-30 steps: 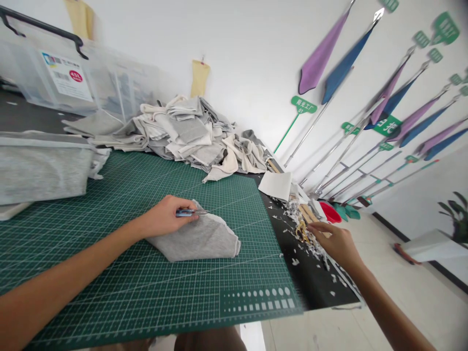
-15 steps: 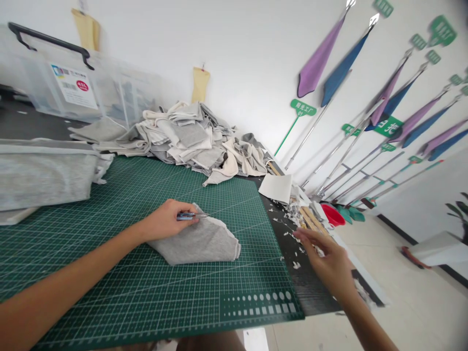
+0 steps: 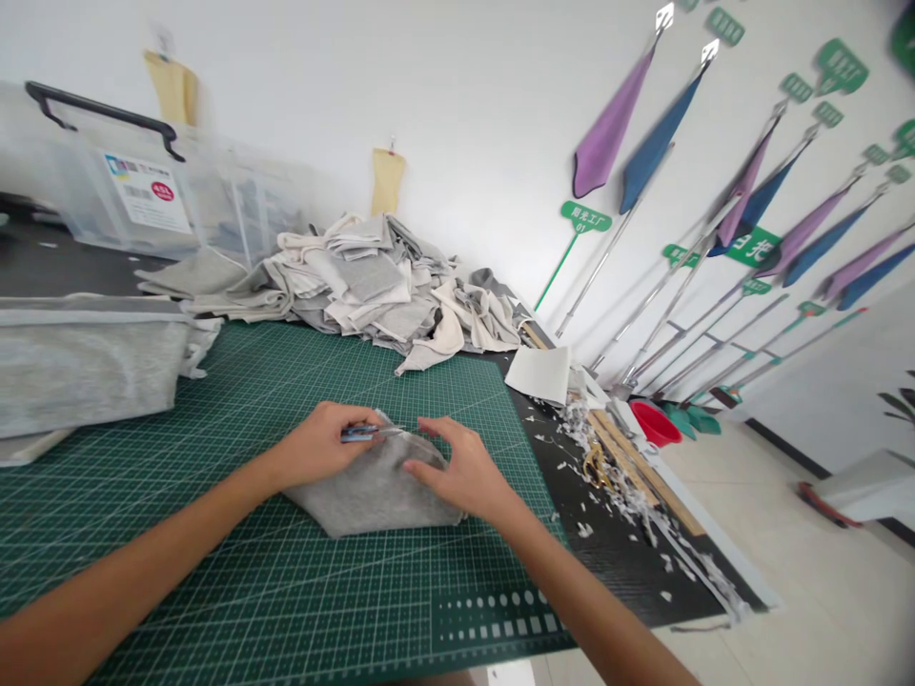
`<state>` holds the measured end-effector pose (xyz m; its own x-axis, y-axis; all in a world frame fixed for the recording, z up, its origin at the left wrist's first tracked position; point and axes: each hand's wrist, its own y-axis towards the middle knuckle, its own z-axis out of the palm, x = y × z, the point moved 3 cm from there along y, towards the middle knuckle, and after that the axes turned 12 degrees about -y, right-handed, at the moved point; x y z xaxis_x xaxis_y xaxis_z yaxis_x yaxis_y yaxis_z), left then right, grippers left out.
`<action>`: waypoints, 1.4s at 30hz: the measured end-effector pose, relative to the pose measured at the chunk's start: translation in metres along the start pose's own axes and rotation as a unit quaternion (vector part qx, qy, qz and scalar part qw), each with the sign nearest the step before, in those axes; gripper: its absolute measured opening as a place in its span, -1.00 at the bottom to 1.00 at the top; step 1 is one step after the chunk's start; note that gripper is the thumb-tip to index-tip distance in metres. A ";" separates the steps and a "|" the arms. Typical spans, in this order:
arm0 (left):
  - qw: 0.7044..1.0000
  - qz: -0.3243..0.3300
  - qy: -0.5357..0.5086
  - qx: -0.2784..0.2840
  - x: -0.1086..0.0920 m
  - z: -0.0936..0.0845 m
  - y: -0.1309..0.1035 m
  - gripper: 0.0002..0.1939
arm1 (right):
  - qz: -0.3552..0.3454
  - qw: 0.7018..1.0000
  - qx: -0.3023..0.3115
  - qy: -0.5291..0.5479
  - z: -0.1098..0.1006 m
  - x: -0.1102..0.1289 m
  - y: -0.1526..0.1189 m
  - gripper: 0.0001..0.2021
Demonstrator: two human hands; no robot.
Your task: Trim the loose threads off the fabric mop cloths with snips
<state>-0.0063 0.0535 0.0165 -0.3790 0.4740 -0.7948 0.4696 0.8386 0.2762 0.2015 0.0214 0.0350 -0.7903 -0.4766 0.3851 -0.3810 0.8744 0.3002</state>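
A folded piece of grey fabric (image 3: pixel 364 495) lies on the green cutting mat (image 3: pixel 250 572) in front of me. My left hand (image 3: pixel 321 446) rests on its upper left edge and grips a small blue-handled cutting tool (image 3: pixel 361 433), whose tip points right along the fabric's top. My right hand (image 3: pixel 457 472) lies on the right part of the fabric, fingers spread and pressing down near the tool's tip. The fabric's right end is hidden under that hand.
A heap of grey and cream cloth pieces (image 3: pixel 372 281) sits at the mat's far edge, a clear plastic bin (image 3: pixel 135 195) behind it. Folded grey fabric (image 3: pixel 78 357) lies left. Scraps, scissors (image 3: pixel 597 467) and wooden strips (image 3: pixel 629 457) lie right on the black strip. A red basin (image 3: pixel 654 426) stands beyond.
My right hand has come in from the scrap pile at the table's right edge and landed on the grey fabric. My left hand has stayed put with the tool.
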 end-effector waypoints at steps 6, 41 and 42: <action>1.000 0.004 -0.013 -0.024 0.000 -0.002 0.000 -0.85 | 0.020 0.998 0.031 0.058 0.023 -0.004 0.010 -0.84; 0.998 -0.048 0.014 -0.034 0.000 -0.005 0.003 -0.68 | 0.226 0.884 0.100 0.396 0.027 -0.059 0.015 -0.71; 0.998 -0.048 0.016 -0.039 0.000 -0.006 0.003 -0.67 | 0.229 0.884 0.105 0.395 0.028 -0.060 0.015 -0.72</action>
<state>-0.0092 0.0576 0.0205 -0.4449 0.3986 -0.8020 0.3680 0.8978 0.2421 0.2303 0.0654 -0.0078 -0.3356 0.0892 0.9378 -0.2544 0.9499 -0.1814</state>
